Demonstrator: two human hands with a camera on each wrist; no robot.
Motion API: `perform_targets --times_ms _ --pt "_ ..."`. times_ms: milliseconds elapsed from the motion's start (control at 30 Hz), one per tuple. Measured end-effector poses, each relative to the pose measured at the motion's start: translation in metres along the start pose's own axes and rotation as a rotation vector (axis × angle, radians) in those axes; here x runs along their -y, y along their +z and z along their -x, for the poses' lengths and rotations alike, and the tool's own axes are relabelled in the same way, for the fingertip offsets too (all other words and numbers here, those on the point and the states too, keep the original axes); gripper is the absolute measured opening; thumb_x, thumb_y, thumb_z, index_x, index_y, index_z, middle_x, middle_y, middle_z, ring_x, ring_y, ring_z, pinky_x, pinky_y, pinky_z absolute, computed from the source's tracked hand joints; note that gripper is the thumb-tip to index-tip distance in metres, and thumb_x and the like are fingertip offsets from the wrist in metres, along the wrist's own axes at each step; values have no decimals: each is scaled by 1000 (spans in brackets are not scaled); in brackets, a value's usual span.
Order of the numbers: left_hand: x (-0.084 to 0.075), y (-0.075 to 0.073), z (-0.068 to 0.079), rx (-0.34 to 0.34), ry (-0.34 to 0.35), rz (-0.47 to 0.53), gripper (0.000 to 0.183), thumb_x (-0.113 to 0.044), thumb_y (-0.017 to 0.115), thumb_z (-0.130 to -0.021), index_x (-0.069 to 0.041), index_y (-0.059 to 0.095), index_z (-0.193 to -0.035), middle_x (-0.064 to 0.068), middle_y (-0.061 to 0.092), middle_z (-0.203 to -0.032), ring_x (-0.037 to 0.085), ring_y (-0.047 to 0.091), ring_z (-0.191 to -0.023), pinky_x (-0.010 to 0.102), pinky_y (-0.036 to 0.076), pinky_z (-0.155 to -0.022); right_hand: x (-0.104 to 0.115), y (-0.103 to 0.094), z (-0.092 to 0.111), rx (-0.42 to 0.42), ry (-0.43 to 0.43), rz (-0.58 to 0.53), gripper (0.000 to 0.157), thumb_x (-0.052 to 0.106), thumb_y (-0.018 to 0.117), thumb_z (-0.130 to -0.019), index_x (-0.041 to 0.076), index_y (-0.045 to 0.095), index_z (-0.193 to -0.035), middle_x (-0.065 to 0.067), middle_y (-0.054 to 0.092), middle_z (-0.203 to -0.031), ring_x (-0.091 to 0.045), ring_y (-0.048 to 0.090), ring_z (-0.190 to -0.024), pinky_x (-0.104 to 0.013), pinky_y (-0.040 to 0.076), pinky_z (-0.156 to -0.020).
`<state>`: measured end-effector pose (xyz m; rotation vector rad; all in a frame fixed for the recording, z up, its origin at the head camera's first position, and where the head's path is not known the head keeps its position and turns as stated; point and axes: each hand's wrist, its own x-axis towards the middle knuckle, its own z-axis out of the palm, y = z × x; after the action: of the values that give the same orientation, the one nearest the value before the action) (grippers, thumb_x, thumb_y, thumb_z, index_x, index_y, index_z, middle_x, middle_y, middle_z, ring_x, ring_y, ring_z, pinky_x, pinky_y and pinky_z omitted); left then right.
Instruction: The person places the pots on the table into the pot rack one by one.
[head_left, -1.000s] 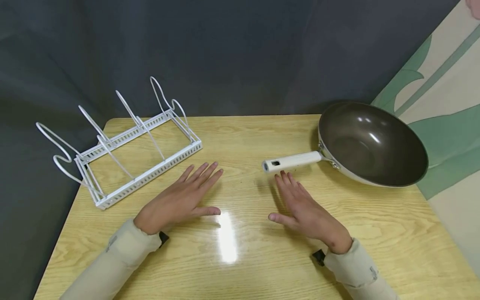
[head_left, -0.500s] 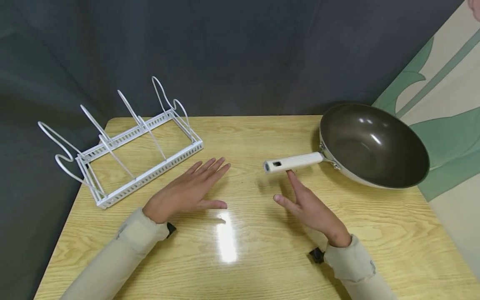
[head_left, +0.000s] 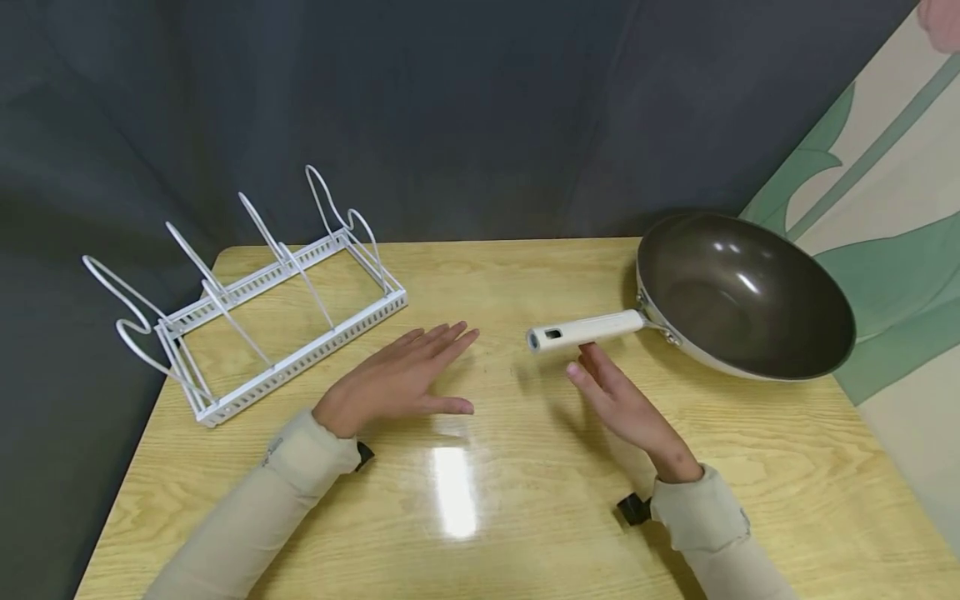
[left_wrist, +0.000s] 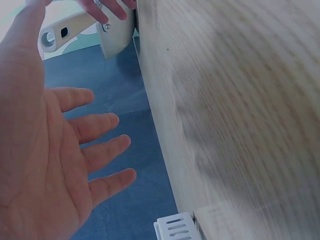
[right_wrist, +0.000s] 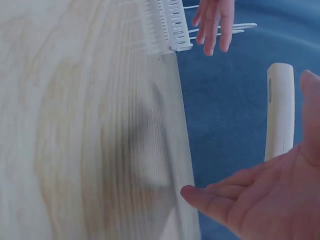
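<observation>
A wok (head_left: 742, 300) with a dark inside and a cream outside stands at the right of the table. Its cream handle (head_left: 585, 330) points left, raised over the tabletop. My right hand (head_left: 626, 408) is just in front of the handle, its fingertips passing underneath and partly hidden by it. The thumb stays on the near side, and the fingers (right_wrist: 220, 200) look straight in the right wrist view. My left hand (head_left: 397, 379) hovers palm down over the middle of the table, fingers spread, holding nothing. Left of it sits a white wire rack (head_left: 300, 350) with upright loops.
Both the rack and the wok rest on a light wooden table (head_left: 525, 517). A dark curtain (head_left: 480, 117) hangs behind the table and along its left side. A wall with a leaf pattern (head_left: 900, 292) lies close beyond the wok.
My right hand has moved forward, its fingertips sliding beneath the wok's handle. The left hand has drifted right, away from the rack. The wok and rack have stayed in place.
</observation>
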<state>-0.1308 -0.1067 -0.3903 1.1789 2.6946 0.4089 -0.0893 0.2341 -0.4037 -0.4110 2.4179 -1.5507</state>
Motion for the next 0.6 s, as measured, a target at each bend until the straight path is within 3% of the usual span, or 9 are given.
perform_targets --times_ms 267,367,467,600 --pt "3 1 -9 -29 50 -40 97 -81 33 -95 -17 15 -166 10 25 -167 22 26 -152 47 23 -122 0 -1 -8 -172 154 -315 71 43 33 -113 -10 17 -158 -34 23 -160 -46 25 -148 -56 32 -115" --pt "4 0 -12 -14 44 -37 97 -81 32 -95 -17 15 -166 10 24 -168 22 26 -152 48 23 -122 2 -2 -11 -222 223 -481 72 49 31 -111 -5 17 -158 -32 28 -159 -43 30 -147 -50 34 -115" --pt "4 -1 -17 -3 36 -44 97 -81 31 -95 -17 15 -166 11 23 -168 25 28 -151 49 23 -121 2 -3 -15 -309 252 -728 62 51 34 -110 6 25 -152 -25 42 -150 -35 41 -142 -45 34 -116" --pt "6 -2 -26 -4 31 -53 97 -81 31 -95 -15 19 -166 12 24 -167 29 33 -149 49 27 -120 -2 -4 -20 -384 229 -1092 51 54 39 -108 13 30 -138 -11 58 -125 -24 55 -127 -41 28 -119"
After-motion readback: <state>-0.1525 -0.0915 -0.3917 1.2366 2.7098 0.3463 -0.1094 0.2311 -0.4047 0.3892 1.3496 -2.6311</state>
